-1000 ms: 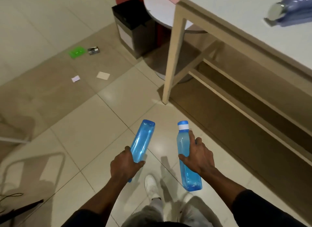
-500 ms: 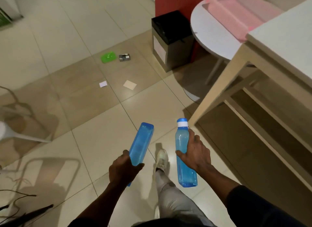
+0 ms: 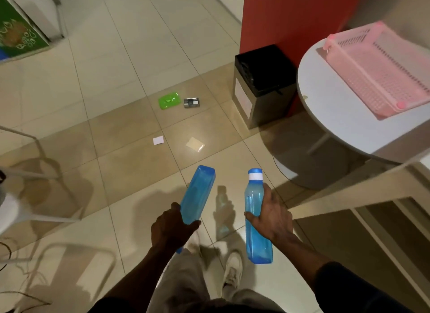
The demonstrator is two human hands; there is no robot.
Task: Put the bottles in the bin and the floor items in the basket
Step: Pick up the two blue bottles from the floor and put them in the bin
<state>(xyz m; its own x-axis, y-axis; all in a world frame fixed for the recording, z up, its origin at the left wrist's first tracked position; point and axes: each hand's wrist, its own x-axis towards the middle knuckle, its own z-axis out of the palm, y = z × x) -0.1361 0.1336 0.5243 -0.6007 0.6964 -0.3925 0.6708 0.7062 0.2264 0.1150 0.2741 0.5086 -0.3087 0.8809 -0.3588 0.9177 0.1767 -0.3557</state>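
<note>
My left hand (image 3: 171, 229) grips a blue bottle (image 3: 197, 194) near its cap end, base pointing forward. A second blue bottle (image 3: 256, 196) with a white band under its blue cap is held upright around its middle by my right hand (image 3: 272, 216). Ahead to the right, a black bin (image 3: 263, 80) with a dark liner stands against a red wall. A pink basket (image 3: 381, 66) sits on a round white table (image 3: 335, 117). Lying on the floor are a green lid (image 3: 169, 100), a small dark packet (image 3: 191, 102), a white paper scrap (image 3: 158, 140) and a beige card (image 3: 195, 144).
A wooden table frame (image 3: 363, 196) stands at the right, close to my right arm. White chair legs (image 3: 35, 173) stand at the left, with cables on the floor by them. A green sign (image 3: 18, 33) leans at the far left. My legs and white shoes show below.
I have walked forward with both bottles. The bin, basket and floor items are nearer and more central. The wooden table has slid off to the right.
</note>
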